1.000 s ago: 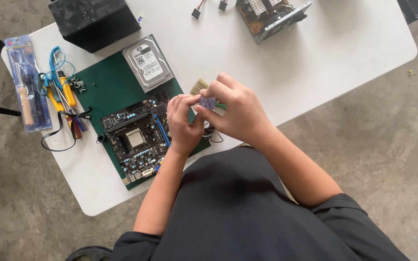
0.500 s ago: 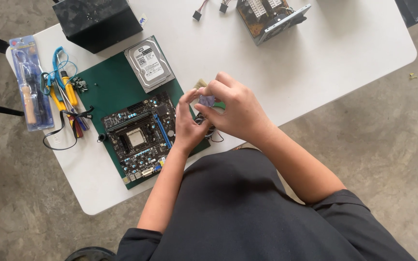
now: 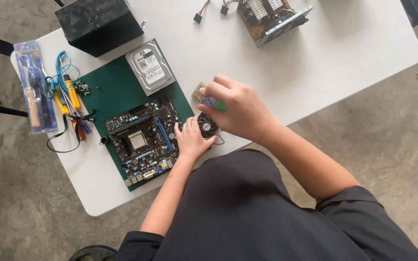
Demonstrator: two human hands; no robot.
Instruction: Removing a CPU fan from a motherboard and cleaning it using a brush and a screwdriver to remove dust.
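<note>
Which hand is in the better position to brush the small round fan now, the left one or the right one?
Probably the right hand: its grip already holds the brush just above the fan. The left hand rests against the fan beside the motherboard, steadying it.

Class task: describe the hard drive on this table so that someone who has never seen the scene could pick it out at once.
Find the white table, then the green mat on its left part. The hard drive lies tilted across the mat's top corner, beside the black box. It is the only flat silver slab with a white label; the motherboard below it is dark.
</note>
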